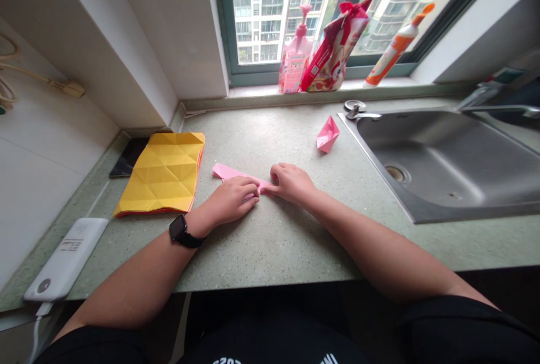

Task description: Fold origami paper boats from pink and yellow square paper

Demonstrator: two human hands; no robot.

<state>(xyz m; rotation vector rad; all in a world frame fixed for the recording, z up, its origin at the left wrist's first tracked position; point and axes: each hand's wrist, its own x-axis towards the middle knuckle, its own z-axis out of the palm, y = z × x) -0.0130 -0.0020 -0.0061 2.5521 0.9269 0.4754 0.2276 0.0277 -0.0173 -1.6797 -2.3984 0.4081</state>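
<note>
A strip of folded pink paper (230, 172) lies on the speckled countertop between my hands. My left hand (237, 198) rests over its middle with curled fingers pressing it down, and a dark watch is on that wrist. At the strip's right end, my right hand (291, 181) grips the paper with its thumb along the edge and its fingers bent. Part of the paper is hidden beneath both hands. Farther back to the right stands a small folded pink paper boat (328, 135), apart from either hand.
Creased yellow paper sheets (162, 172) lie at left, partly over a dark flat object (129, 158). Nearer is a white power bank (67, 260) with a cable. A steel sink (447, 215) is at right. A pump bottle (295, 63), red bag (337, 49) and orange-white bottle (394, 49) stand on the sill.
</note>
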